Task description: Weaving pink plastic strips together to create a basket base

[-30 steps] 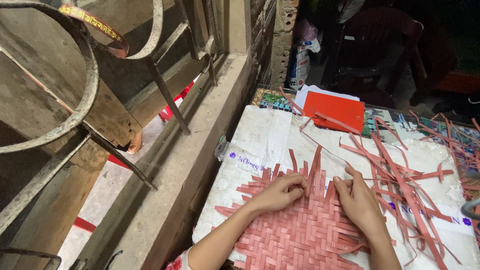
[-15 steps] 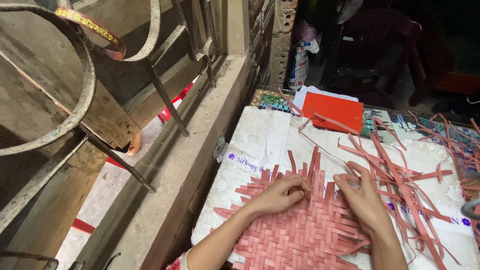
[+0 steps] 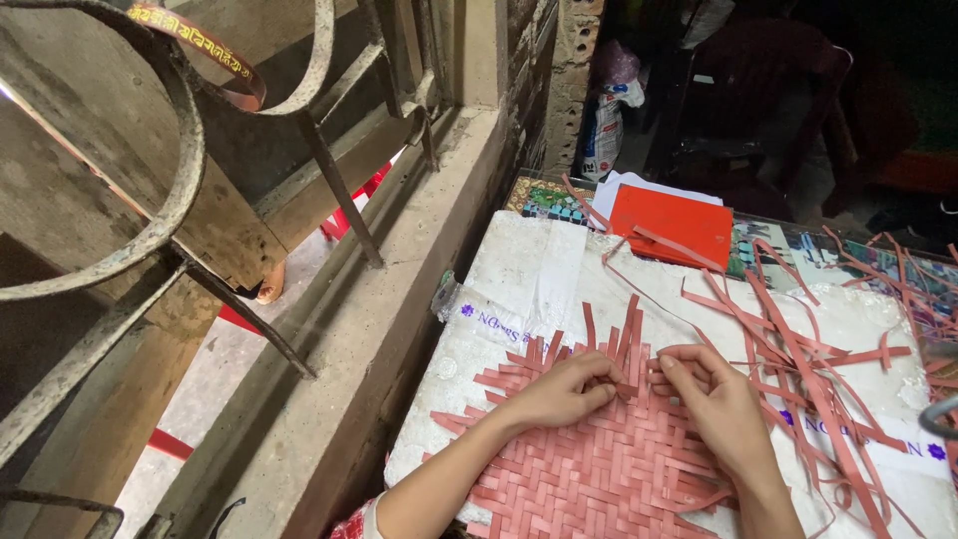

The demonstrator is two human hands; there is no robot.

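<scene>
both hands have closed in at the far edge of the pink woven strip mat (image 3: 599, 469): left hand (image 3: 559, 391) and right hand (image 3: 714, 404) fingers pinch upright strips, weaving continues.

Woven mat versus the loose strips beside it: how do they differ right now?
The woven mat is interlaced into a flat herringbone sheet; the loose strips lie separate and crisscrossed. The mat sits under the left hand and right hand; the loose strips lie untouched off to the right. Both are the same pinkish-red and rest on the white sheet.
</scene>
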